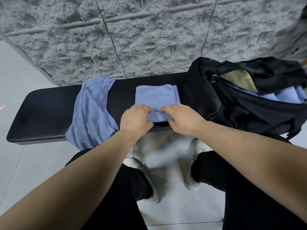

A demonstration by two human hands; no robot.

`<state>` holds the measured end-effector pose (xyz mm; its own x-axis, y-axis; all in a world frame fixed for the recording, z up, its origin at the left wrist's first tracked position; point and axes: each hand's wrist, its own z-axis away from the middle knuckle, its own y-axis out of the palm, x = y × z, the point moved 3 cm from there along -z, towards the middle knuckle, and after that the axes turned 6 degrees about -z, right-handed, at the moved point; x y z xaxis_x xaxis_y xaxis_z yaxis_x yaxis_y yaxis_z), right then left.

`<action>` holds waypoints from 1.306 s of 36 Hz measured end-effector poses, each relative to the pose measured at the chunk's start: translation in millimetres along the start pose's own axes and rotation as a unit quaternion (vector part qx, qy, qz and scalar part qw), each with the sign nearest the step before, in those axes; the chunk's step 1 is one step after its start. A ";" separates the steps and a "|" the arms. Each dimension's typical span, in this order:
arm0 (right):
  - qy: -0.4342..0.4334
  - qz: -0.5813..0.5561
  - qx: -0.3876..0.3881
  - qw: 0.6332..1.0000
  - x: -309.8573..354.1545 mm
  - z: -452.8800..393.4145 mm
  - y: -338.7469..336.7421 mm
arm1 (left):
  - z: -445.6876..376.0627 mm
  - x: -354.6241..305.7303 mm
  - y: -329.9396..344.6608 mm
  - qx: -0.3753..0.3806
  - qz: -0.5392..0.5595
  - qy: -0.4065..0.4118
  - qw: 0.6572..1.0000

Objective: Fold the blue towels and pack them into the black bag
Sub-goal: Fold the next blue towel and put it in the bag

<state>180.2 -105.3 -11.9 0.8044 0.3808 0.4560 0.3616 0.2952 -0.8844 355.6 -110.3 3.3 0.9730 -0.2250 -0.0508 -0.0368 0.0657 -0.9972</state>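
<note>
Head view: your left hand (pixel 134 119) and right hand (pixel 182 121) curl their fingers around the near edge of the folded blue towel (pixel 156 98) on the black table (pixel 44 113), beside the black bag (pixel 232 97)

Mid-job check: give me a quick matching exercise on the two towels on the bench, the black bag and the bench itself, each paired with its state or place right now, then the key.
Things:
1. folded blue towel
2. loose blue towel
3. black bag
4. black bench

States:
A. unzipped, rolled blue towels showing inside
B. draped over the bench, hanging off its near edge
C. near end rolled up under the left hand and right hand
D. carries both towels and the bag

Pairs: 1-C, 2-B, 3-A, 4-D
</note>
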 end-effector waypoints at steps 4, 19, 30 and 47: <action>-0.013 0.053 0.017 0.998 2.2 6.2 4.4 | 1.9 0.3 1.0 0.025 0.016 -0.002 1.000; 0.006 0.118 -0.075 0.990 7.3 -2.0 3.4 | -0.3 -1.5 1.0 0.032 0.050 0.002 0.998; 0.020 0.085 -0.145 0.986 7.6 -10.4 -4.3 | -7.2 5.1 4.6 0.014 0.143 -0.034 0.989; -0.096 0.194 -0.137 0.967 7.4 -6.0 4.8 | -10.5 3.3 2.4 -0.093 0.037 -0.009 0.995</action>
<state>190.7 -106.3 -13.4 0.8112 0.5804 0.0712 0.1823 -0.1352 -0.9739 356.3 -121.1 0.2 0.9699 -0.2085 -0.1259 -0.1494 -0.1007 -0.9836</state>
